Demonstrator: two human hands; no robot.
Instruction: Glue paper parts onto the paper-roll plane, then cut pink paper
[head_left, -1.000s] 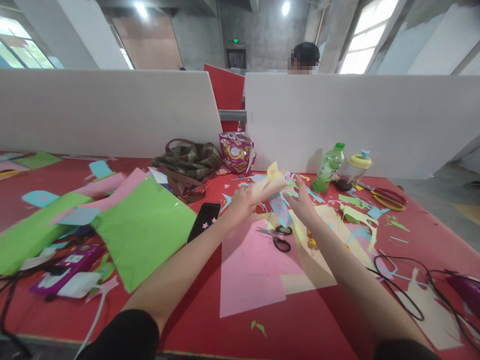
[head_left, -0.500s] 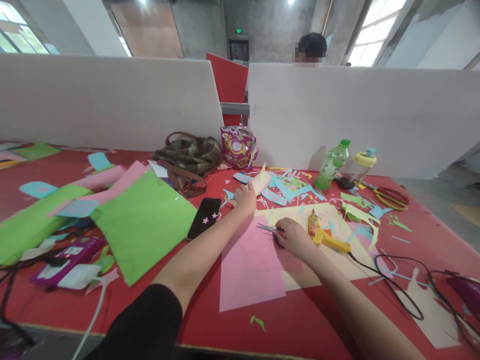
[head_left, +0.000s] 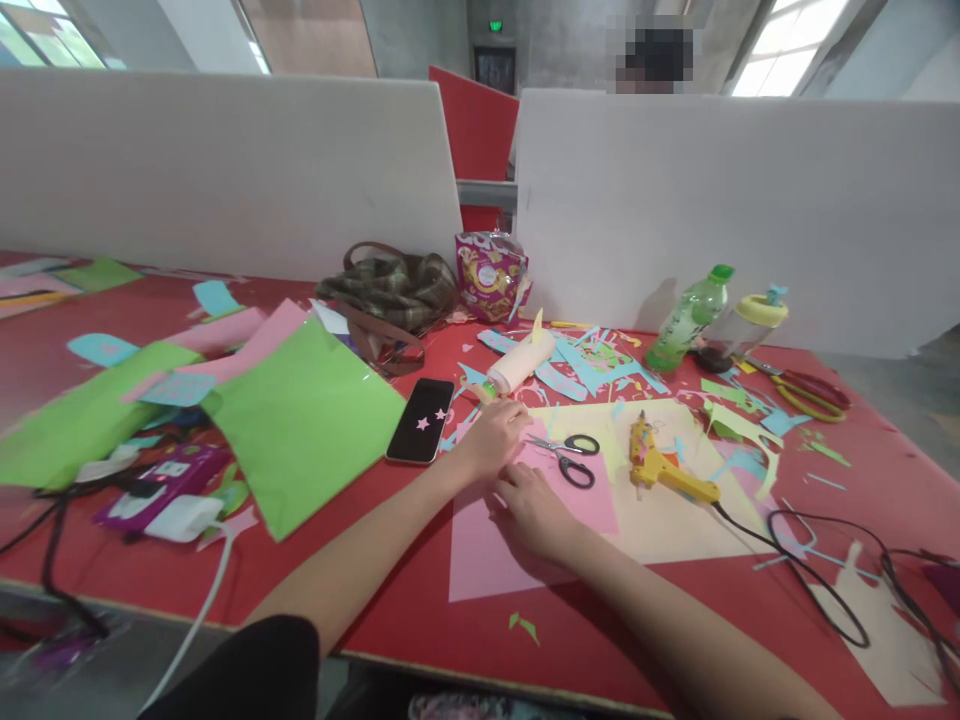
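Note:
My left hand (head_left: 495, 437) rests over the upper left of a pink paper sheet (head_left: 480, 565), its fingers bent but not closed on anything I can see. Just below it, my right hand (head_left: 531, 508) lies on the same sheet with fingers apart, its tips close to my left hand. Black-handled scissors (head_left: 568, 461) lie partly open on the pink paper, right of both hands. Beyond my left hand lies a cream paper roll (head_left: 525, 362) with a yellow pointed piece and a bit of green at its near end.
A yellow glue gun (head_left: 667, 478) lies on cream paper (head_left: 660, 535), its cord running right. Left are a phone (head_left: 421, 420), green sheet (head_left: 307, 420) and purple power strip (head_left: 161, 490). A bag, snack packet (head_left: 491, 278), green bottle (head_left: 686, 325) and paper scraps stand or lie behind.
My right hand has let go of the scissors and moved left onto the pink paper. My left hand has left the paper roll and come nearer, beside my right hand.

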